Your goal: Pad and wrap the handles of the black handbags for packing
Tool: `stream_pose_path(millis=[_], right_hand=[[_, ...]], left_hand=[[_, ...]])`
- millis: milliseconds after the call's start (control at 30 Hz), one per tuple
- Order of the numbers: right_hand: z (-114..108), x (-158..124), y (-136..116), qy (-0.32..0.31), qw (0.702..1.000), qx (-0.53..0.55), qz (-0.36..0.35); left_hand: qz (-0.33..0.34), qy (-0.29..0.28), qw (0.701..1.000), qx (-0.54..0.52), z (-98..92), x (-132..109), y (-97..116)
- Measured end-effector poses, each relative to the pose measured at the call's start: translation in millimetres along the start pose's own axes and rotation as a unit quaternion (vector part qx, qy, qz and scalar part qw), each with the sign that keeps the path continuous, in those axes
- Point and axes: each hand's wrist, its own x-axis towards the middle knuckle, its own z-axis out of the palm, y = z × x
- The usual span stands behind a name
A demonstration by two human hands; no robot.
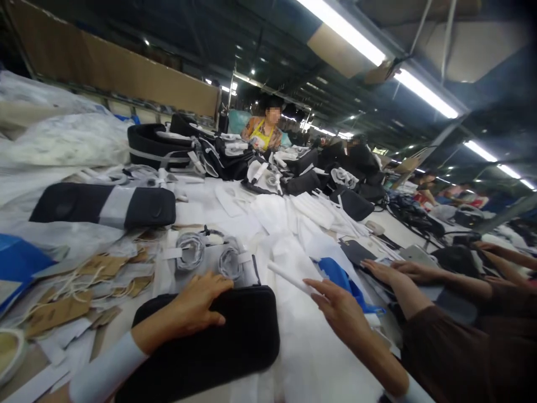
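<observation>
A black zippered case [235, 336] lies in front of me. My left hand [201, 299] rests on its upper part, fingers lying near the far edge and thumb spread apart. To the right of the case, my right hand [339, 308] pinches the near end of a narrow white strip [289, 276], which points up and to the left. Just beyond the case, a bag of clear plastic [212, 260] holds coiled straps in wrapping. Blue plastic film [342, 280] sits behind my right hand.
Brown cardboard tags with strings [62, 310] are scattered at left. Another black case with a grey band [103, 205] lies farther back. White sheets [310, 224] and black bags [302, 182] cover the far table. A co-worker's hands [394, 271] are at right; another person [266, 131] is opposite.
</observation>
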Motion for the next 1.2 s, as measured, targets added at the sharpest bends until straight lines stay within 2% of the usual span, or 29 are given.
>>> stream_pose_path(millis=[133,233,400,533,733,867,1000,1100,1200], right_hand=[[4.4,29.0,-10.3,-0.058,0.996,-0.061,-0.019],[7.7,39.2,-9.1,-0.111,0.992,-0.053,-0.018],[16.2,58.0,7.2,-0.207,0.978,0.017,0.010],[26.5,71.7,16.4,-0.229,0.970,0.070,0.033],[49.4,88.1,1.6,-0.293,0.933,0.202,0.057],[69.0,99.6,-19.0,-0.320,0.914,0.247,-0.011],[85.7,103.6,-45.0,-0.298,0.913,0.258,-0.105],[80.0,100.0,-46.3,-0.310,0.905,0.259,-0.135],[58.4,94.4,-23.6,-0.348,0.904,0.203,-0.145]], left_hand=[[0.002,0.012,1.000,-0.004,1.6,-0.4,1.2],[0.009,0.018,1.000,-0.006,1.3,-1.1,2.5],[0.007,0.024,1.000,-0.010,1.2,-2.1,3.1],[0.006,0.016,1.000,-0.004,-0.5,-3.9,4.7],[0.009,0.025,1.000,0.004,-3.7,-6.3,10.7],[-0.012,0.028,0.999,0.011,-3.3,-7.3,12.8],[-0.008,0.048,0.999,0.013,-3.8,-9.0,14.3],[0.000,0.059,0.998,0.011,-3.8,-9.3,14.3],[0.014,0.068,0.998,0.008,-2.0,-9.0,12.4]])
